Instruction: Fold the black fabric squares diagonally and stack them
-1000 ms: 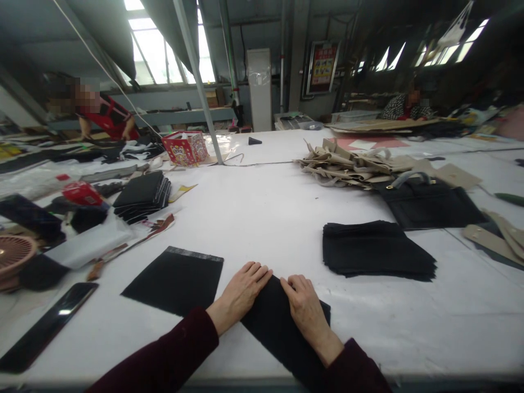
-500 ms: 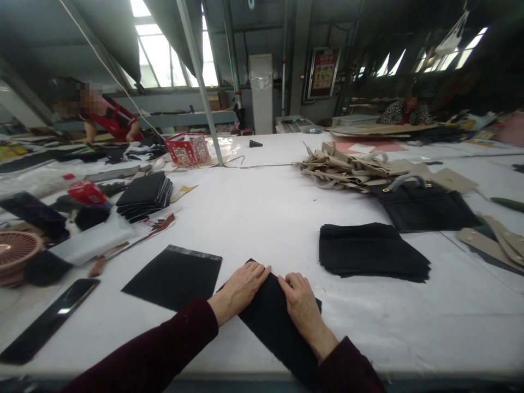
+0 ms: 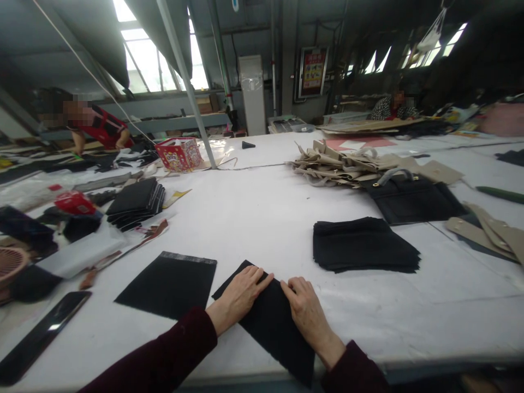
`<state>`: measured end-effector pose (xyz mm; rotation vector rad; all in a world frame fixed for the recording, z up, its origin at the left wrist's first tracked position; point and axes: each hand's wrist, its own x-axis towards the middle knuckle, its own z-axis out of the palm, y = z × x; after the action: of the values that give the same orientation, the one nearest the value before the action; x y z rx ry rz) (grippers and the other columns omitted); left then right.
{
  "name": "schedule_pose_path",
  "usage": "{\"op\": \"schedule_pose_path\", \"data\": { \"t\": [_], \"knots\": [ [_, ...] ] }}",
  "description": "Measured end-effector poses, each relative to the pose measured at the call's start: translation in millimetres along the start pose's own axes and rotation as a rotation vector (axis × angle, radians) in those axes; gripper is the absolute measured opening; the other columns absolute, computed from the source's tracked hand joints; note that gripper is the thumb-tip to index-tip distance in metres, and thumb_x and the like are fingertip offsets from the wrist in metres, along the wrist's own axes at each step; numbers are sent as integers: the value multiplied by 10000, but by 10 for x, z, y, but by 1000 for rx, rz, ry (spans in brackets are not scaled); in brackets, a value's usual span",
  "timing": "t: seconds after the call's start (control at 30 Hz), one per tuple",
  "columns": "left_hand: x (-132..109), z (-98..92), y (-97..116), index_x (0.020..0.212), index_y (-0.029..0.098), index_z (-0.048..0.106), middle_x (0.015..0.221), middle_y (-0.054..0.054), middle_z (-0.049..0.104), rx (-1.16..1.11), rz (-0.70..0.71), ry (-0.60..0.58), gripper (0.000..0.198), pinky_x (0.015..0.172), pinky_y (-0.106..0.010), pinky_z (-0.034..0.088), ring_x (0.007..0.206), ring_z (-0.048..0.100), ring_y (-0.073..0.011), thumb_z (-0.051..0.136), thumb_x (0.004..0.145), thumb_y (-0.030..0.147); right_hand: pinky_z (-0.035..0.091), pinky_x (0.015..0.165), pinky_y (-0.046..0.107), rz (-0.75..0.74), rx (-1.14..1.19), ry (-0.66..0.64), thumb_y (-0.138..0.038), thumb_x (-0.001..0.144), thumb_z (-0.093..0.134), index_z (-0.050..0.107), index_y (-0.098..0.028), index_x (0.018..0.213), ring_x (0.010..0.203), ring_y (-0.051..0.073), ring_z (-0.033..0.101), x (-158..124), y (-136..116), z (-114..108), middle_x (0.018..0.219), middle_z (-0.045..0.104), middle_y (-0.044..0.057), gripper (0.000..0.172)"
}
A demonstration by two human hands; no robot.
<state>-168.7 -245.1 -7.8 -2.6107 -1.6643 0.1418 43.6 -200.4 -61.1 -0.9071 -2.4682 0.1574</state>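
Note:
A black fabric piece (image 3: pixel 272 322) lies slantwise at the table's front edge, its lower corner reaching the edge. My left hand (image 3: pixel 241 292) rests on its upper left part, fingers stretched out flat and the index finger along the upper edge. On the right end of that edge, my right hand (image 3: pixel 307 311) has its fingers bent and closed on the fabric; its thumb is hidden. A small gap separates the two index fingertips. Left of my left hand lies another black piece (image 3: pixel 172 286) with a greyish strip along its top edge.
Black pieces (image 3: pixel 362 245) are stacked to the right, before a black bag panel (image 3: pixel 417 199) with a grey handle. Beige strips (image 3: pixel 339 166) are heaped behind. A phone (image 3: pixel 45 333), a folded black stack (image 3: pixel 137 202) and a red box (image 3: pixel 178 154) lie left. Two people work farther back.
The view has turned slightly right, so things on the table appear shifted left. My hands stay on the fabric's upper edge, and the left index finger now stretches farther out from the other fingers.

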Motion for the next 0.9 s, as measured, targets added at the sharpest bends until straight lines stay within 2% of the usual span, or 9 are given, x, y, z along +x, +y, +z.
{"op": "schedule_pose_path", "data": {
  "t": [0.17,0.4,0.53,0.67,0.77,0.9],
  "knots": [
    [25,4,19,1424,176,354,1300,-106,518,-48,52,23,578,1044,-365,365,1185,480,-223,433,863,63,382,761,348,-9,1,4,-88,947,438,596,-153,1173,858,213,463,-35,25,-42,916,541,69,284],
    [65,-46,123,1455,251,318,1216,-86,544,-1,43,-18,630,1017,-383,379,1152,497,-230,452,867,69,373,734,349,-24,-12,13,-70,933,436,603,-147,1167,837,213,462,-101,54,-101,891,542,67,297],
    [99,-49,160,1429,221,364,1268,-93,527,-25,73,-11,580,1044,-380,358,1160,494,-221,437,875,67,375,763,355,-13,-18,5,-70,924,459,602,-141,1170,852,215,465,-154,80,-146,897,546,69,293],
    [139,-33,194,1432,193,357,1239,-86,550,-60,66,-40,561,997,-334,398,1121,513,-205,401,888,63,378,802,362,-5,-16,-4,-47,914,455,596,-134,1178,877,217,461,-213,118,-188,922,551,78,312],
    [167,-75,251,1461,225,313,1186,-76,561,-25,52,-73,622,964,-347,416,1073,526,-212,421,871,61,385,808,358,0,-3,-18,-56,917,462,590,-130,1186,890,218,459,-247,134,-213,930,549,80,306],
    [191,-129,318,1430,231,368,1173,-82,555,24,64,-73,570,957,-373,417,1038,530,-228,445,882,97,394,806,354,0,4,-16,-68,917,481,590,-130,1182,889,215,459,-266,143,-252,926,547,77,293]
  ]
}}
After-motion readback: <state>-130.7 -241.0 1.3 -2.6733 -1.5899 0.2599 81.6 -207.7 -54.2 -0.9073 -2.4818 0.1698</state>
